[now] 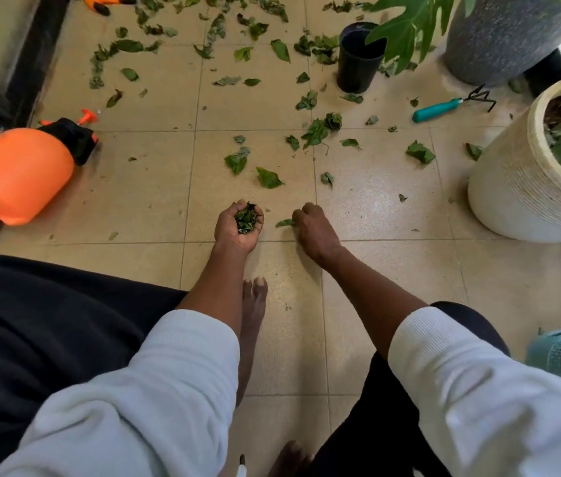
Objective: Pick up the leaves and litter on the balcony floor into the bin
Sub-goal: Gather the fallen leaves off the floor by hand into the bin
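Green leaves lie scattered over the beige tiled floor, thickest toward the far side (313,132). My left hand (236,232) is turned palm up, its fingers curled round a bunch of gathered leaves (246,218). Just to the right, my right hand (313,228) is down at the floor with its fingers pinching a single leaf (285,223). A black cylindrical bin (358,62) stands upright on the far side of the floor, with leaves around its base.
An orange pressure sprayer (17,173) lies at the left. A white planter (527,180) stands at the right, a grey pot (502,36) behind it. A teal-handled hand rake (444,108) lies near them. My bare foot (253,304) is under my left arm.
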Action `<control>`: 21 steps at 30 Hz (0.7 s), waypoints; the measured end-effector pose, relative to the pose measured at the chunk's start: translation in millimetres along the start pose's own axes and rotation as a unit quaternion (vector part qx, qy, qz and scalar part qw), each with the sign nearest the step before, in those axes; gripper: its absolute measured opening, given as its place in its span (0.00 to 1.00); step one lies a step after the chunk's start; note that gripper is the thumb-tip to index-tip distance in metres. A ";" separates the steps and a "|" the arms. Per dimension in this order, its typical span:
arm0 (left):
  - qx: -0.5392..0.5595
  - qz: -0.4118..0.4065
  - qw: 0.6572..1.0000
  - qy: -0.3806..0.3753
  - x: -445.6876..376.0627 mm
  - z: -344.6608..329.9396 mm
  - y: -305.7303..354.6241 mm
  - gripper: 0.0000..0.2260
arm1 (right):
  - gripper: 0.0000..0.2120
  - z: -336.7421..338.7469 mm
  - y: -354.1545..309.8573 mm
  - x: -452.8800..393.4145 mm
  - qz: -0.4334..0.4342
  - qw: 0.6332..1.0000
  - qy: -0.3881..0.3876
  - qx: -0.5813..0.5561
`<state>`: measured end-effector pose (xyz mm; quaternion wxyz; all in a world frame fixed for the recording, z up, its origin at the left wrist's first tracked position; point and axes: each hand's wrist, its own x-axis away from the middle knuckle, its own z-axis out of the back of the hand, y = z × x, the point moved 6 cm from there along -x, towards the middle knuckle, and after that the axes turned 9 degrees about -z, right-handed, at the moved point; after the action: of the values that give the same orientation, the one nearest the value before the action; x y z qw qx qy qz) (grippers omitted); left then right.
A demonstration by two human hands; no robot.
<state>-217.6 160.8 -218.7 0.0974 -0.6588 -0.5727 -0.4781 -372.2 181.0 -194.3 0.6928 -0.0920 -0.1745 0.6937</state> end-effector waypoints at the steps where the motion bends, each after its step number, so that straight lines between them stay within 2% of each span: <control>1: -0.004 0.000 1.000 0.005 -1.6 3.3 2.0 0.06 | 0.11 -2.3 -4.6 -6.9 0.002 1.000 0.000 0.006; 6: 0.003 -0.004 1.000 0.020 -8.4 15.9 6.5 0.05 | 0.11 -32.2 -32.2 -2.4 0.052 0.995 -0.055 0.067; 12: 0.002 0.005 1.000 0.013 -5.3 17.7 -3.1 0.06 | 0.13 -41.4 -19.3 21.0 0.117 0.988 -0.046 0.095; 14: -0.005 0.014 1.000 0.009 -2.5 18.1 -10.6 0.05 | 0.12 -35.1 -12.0 18.8 0.085 0.994 -0.025 0.070; 16: -0.012 0.020 1.000 0.006 2.8 15.3 -19.0 0.05 | 0.10 -20.7 -0.6 11.1 -0.034 0.997 0.005 -0.067; 17: -0.014 0.019 1.000 0.004 4.0 13.6 -22.4 0.05 | 0.10 -12.6 5.9 6.5 -0.118 0.977 0.012 -0.180; 19: -0.028 0.015 1.000 -0.001 5.8 8.3 -27.7 0.06 | 0.08 -1.6 11.1 -0.9 -0.249 0.879 0.012 -0.407; 20: -0.038 0.011 0.999 0.000 6.2 5.6 -29.6 0.06 | 0.10 1.7 7.7 -3.6 -0.282 0.830 0.001 -0.481; 21: -0.044 0.008 0.999 -0.001 7.1 2.2 -30.9 0.06 | 0.11 3.8 2.5 -6.4 -0.292 0.801 -0.011 -0.523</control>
<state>-243.4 177.1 -227.5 0.0714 -0.6675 -0.5459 -0.5013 -375.9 174.3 -192.4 0.7072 -0.3773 -0.5370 0.2630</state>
